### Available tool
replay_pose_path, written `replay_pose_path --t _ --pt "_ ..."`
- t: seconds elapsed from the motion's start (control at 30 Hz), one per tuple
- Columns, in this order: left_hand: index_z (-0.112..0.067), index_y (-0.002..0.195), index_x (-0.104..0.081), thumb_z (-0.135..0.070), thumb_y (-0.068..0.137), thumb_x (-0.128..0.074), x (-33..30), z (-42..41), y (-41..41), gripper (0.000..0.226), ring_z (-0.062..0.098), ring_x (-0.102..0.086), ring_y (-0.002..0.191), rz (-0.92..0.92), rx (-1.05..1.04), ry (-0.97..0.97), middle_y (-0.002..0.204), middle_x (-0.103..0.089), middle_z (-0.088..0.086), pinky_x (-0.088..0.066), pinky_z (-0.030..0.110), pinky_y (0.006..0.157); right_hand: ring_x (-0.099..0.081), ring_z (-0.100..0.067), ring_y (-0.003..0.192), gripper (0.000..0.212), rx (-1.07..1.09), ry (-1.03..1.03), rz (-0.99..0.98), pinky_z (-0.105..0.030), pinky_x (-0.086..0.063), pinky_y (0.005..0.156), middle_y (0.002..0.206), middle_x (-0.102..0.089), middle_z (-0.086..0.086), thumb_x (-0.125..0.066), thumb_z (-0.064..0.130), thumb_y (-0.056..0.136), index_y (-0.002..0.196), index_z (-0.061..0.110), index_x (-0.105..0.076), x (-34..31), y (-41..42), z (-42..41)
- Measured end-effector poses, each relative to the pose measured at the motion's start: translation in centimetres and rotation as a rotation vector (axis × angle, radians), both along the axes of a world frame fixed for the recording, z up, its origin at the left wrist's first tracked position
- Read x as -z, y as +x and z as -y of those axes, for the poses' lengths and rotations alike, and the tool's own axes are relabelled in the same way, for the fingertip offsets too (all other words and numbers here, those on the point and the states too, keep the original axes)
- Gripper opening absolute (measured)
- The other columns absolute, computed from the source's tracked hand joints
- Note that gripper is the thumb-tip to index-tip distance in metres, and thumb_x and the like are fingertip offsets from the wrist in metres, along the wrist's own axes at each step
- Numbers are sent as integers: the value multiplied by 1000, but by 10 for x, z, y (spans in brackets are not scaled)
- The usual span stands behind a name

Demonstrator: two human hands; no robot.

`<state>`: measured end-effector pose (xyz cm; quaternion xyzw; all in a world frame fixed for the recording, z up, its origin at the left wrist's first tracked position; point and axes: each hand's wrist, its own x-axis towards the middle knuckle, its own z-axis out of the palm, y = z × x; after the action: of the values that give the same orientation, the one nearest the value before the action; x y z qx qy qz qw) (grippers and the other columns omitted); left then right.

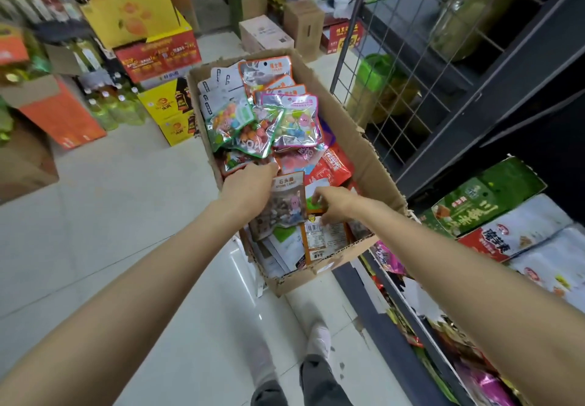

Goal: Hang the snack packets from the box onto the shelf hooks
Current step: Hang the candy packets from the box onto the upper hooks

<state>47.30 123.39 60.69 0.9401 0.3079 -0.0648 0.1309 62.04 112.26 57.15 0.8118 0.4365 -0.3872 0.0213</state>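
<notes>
An open cardboard box [357,149] stands on the floor, full of snack packets [269,114]. Both of my hands reach down into its near end. My left hand [250,187] lies at the box's left wall and holds a clear stone-candy packet [286,206] against its thumb side; the thumb is hidden under the packet. My right hand [335,201] curls its fingers down and pinches the top of an orange packet [323,236] standing at the near wall. A wire grid panel [395,41] rises on the shelf to the right; I make out no hooks.
A dark shelf unit [506,89] with jars runs along the right, with bagged goods [522,231] on its lower level. Cartons [158,57] and bottled drinks [110,108] stand at the left and back. White floor tiles [126,199] lie between. My feet [319,339] are below the box.
</notes>
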Motion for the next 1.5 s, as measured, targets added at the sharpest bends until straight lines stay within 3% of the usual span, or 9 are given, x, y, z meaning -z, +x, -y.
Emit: replay_pose_path --t 0.23,0.47,0.6,0.67,0.8,0.97,1.13,1.33,1.5 --pt "-27 129 -34 8 83 -45 -19 -6 -9 59 32 -51 74 132 -82 45 94 -56 12 -39 36 58 -55 -25 93 22 -88 40 84 -30 -40 74 106 -62 -11 -70 23 85 96 6 -62 -11 5 -10" --pt "-9 106 -54 4 83 -46 -61 -11 1 28 34 -52 89 227 -82 296 98 -52 15 -35 38 65 -69 -23 76 63 550 496 -178 -40 -52 84 88 -66 -17 -50 61 87 86 0 -65 -52 18 3" --pt "-14 104 -66 -3 85 -54 -81 -11 13 25 34 -51 108 176 -30 423 114 -56 11 -40 41 83 -64 -17 77 31 582 703 -84 -38 -53 79 72 -64 0 -72 37 81 72 8 -63 -69 15 15" --pt "-13 107 -65 1 84 -52 -86 -4 17 30 33 -50 112 157 -1 378 117 -56 10 -40 43 89 -60 -13 82 20 562 787 -117 -29 -47 73 83 -64 2 -77 17 76 84 15 -59 -81 10 24" --pt "-5 104 -65 2 85 -47 -104 14 26 26 37 -54 110 161 -23 306 113 -61 16 -43 42 83 -54 -14 107 70 620 993 -179 -32 -50 86 122 -52 -1 -76 10 77 134 32 -40 -119 -3 47" --pt "3 108 -58 -10 97 -39 -144 45 47 26 38 -56 106 360 -67 -35 109 -60 19 -44 41 83 -38 -20 135 91 767 1267 -282 -37 -45 100 150 -31 -4 -72 13 83 148 41 -13 -171 -4 98" --pt "-12 57 -41 -41 97 -44 -211 119 77 49 21 -43 58 756 17 -480 59 -44 6 -33 21 54 -46 -6 122 94 813 1508 -144 -30 -47 99 148 -33 0 -71 10 83 148 41 -12 -221 -5 167" --pt "5 78 -68 -22 89 -60 -278 241 102 31 29 -56 65 861 414 -361 70 -62 19 -41 35 62 -46 -12 127 89 891 1563 201 -40 -45 103 142 -41 2 -77 16 79 146 40 -24 -280 -8 297" --pt "-7 89 -70 -16 93 -55 -321 366 101 18 15 -51 74 946 619 -283 82 -59 7 -30 20 58 -64 -5 94 30 851 1429 501 -34 -53 86 100 -67 6 -75 19 79 107 24 -65 -323 -17 427"
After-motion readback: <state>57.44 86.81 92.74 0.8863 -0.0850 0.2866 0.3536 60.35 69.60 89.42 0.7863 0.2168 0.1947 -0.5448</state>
